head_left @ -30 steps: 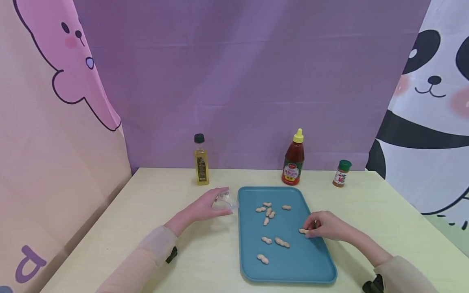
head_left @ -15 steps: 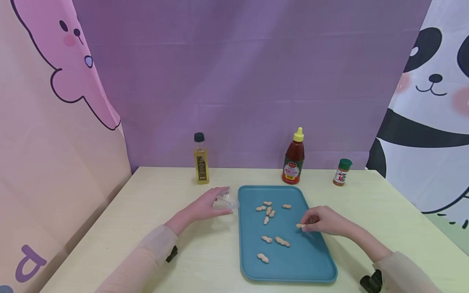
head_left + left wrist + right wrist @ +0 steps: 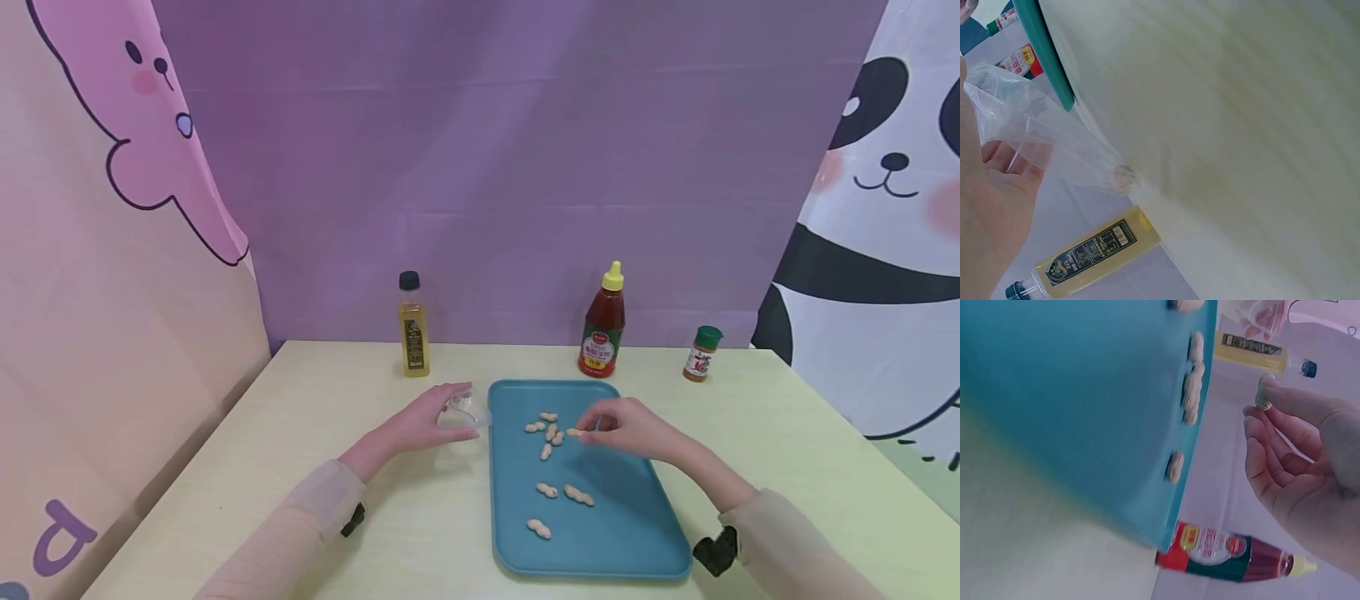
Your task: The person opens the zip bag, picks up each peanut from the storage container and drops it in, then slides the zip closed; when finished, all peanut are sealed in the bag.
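Note:
My left hand (image 3: pixel 422 423) holds a clear plastic bag (image 3: pixel 468 410) by its mouth, thumb and fingers spread apart, beside the left edge of the blue tray (image 3: pixel 622 542). In the left wrist view the bag (image 3: pixel 1041 115) hangs down with a peanut-coloured lump (image 3: pixel 1124 179) at its bottom. Over the tray, my right hand (image 3: pixel 633 429) pinches an unshelled peanut (image 3: pixel 574 432); the right wrist view shows this peanut (image 3: pixel 1264 394) between thumb and fingertips. Several other peanuts (image 3: pixel 551 432) lie on the tray, a cluster towards the back and a longer peanut (image 3: pixel 579 495) nearer the front.
Along the table's back edge stand an oil bottle (image 3: pixel 414 333) with a dark cap, a red sauce bottle (image 3: pixel 602 329) with a yellow nozzle and a small green-capped spice jar (image 3: pixel 702 354). A purple cloth (image 3: pixel 495 183) hangs behind the pale table (image 3: pixel 375 533).
My right hand has lifted the peanut from the tray's right side and carried it left and towards the back. The left hand has stayed in place with the bag.

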Demonstrator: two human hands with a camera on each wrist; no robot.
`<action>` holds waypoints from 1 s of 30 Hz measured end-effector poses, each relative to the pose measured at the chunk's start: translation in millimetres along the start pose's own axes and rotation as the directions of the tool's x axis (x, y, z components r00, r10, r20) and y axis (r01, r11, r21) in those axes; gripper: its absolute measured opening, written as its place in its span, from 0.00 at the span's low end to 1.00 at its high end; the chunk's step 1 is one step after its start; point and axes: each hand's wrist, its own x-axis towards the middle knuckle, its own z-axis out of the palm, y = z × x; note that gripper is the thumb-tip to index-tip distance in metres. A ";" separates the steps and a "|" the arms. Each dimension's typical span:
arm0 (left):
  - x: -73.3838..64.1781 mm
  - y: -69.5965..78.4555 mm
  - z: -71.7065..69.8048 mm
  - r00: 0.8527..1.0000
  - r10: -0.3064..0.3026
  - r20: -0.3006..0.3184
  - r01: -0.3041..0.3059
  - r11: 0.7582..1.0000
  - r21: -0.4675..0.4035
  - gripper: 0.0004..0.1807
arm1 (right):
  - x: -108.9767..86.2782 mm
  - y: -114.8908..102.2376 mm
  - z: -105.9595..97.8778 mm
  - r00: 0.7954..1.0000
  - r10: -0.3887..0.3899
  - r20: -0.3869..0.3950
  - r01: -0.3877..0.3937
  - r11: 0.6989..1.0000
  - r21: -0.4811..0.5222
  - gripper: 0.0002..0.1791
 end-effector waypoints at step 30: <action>0.2 2.5 -0.4 1.000 0.017 0.002 -0.017 1.000 0.006 0.45 | 85.9 -63.0 47.2 0.976 -0.157 -0.154 0.164 0.986 0.034 0.09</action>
